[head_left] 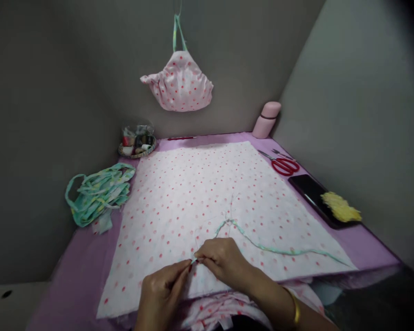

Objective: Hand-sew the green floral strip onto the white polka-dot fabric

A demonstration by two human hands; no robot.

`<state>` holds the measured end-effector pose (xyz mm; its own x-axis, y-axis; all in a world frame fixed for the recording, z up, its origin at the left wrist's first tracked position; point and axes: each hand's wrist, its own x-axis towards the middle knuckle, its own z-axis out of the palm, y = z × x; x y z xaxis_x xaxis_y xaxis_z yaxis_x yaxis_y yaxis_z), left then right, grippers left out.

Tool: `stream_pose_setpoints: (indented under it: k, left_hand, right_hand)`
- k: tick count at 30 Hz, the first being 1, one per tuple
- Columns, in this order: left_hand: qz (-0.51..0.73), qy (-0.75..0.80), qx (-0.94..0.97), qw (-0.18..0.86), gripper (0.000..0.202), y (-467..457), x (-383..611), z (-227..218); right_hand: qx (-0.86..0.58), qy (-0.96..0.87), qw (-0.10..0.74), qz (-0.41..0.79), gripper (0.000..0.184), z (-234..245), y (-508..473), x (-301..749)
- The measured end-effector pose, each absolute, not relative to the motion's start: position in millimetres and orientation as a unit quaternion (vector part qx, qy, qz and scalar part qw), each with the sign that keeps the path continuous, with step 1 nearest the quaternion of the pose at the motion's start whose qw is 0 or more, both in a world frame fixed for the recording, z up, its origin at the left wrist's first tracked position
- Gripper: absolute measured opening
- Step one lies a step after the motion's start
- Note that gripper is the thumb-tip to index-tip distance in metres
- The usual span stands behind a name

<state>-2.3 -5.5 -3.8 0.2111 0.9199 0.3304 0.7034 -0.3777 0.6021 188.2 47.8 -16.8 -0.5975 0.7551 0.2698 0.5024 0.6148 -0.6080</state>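
White cloth with red dots [165,197] lies spread over the table under both hands. A short bit of pale green fabric strip [193,260] shows between my fingertips. My left hand [163,285] pinches one side of it, and my right hand [226,262], close beside, pinches the other. From behind my right hand a narrow green fabric cord [283,251] runs up to a small bend, then off to the right across the cloth. Loose thin threads [232,207] lie near that bend. Whether a needle is between my fingers is too small to tell.
A bundle of green straps [101,191] and a basket of small items [138,149] are at left. Red-handled scissors [284,166], a phone [310,195] with a yellow piece [340,207], and a pink bottle [265,122] stand right. A dotted garment [182,85] hangs behind.
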Motion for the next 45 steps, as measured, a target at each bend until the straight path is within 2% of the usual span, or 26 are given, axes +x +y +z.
stream_pose_setpoints:
  k: [9, 15, 20, 24, 28, 35, 45]
  left_hand:
    - [0.322, 0.497, 0.786, 0.175, 0.019, -1, -16, -18]
    - [0.315, 0.550, 0.747, 0.200, 0.021, -5, -5, -12]
    - [0.336, 0.561, 0.730, 0.199, 0.021, -7, -1, -9]
    - [0.347, 0.559, 0.725, 0.204, 0.019, -7, 0, -9]
    - [0.356, 0.571, 0.711, 0.205, 0.019, -8, 2, -8]
    - [0.371, 0.576, 0.701, 0.201, 0.018, -9, 3, -6]
    - [0.368, 0.602, 0.654, 0.273, 0.021, -8, 3, 1]
  right_hand:
    - [-0.377, -0.862, 0.244, 0.237, 0.011, -16, 48, 188]
    - [-0.430, -0.785, 0.314, 0.318, 0.016, -2, 46, 192]
    - [-0.455, -0.734, 0.372, 0.340, 0.023, 5, 32, 187]
    - [-0.442, -0.747, 0.336, 0.365, 0.024, -5, 18, 181]
    - [-0.439, -0.774, 0.302, 0.343, 0.025, -12, 13, 176]
    - [-0.424, -0.793, 0.323, 0.293, 0.031, -14, 15, 177]
    - [-0.418, -0.802, 0.350, 0.245, 0.029, -22, 10, 179]
